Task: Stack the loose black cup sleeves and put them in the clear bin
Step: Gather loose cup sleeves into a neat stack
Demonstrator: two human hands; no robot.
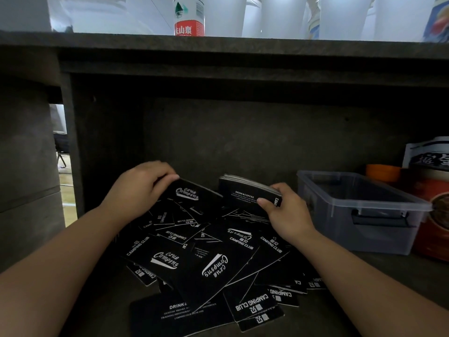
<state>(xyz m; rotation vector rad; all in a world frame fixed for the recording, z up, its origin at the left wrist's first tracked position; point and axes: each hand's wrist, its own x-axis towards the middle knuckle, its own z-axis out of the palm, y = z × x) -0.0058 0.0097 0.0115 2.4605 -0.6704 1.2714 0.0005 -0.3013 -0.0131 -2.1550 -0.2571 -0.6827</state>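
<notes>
A stack (250, 190) of black sleeves (flat, white-lettered) is held in the right hand's (286, 210) grip, just left of the clear bin (359, 210). One sleeve (192, 193) is pinched by the left hand (141, 188) above the loose pile (206, 261) on the shelf (97, 300).
</notes>
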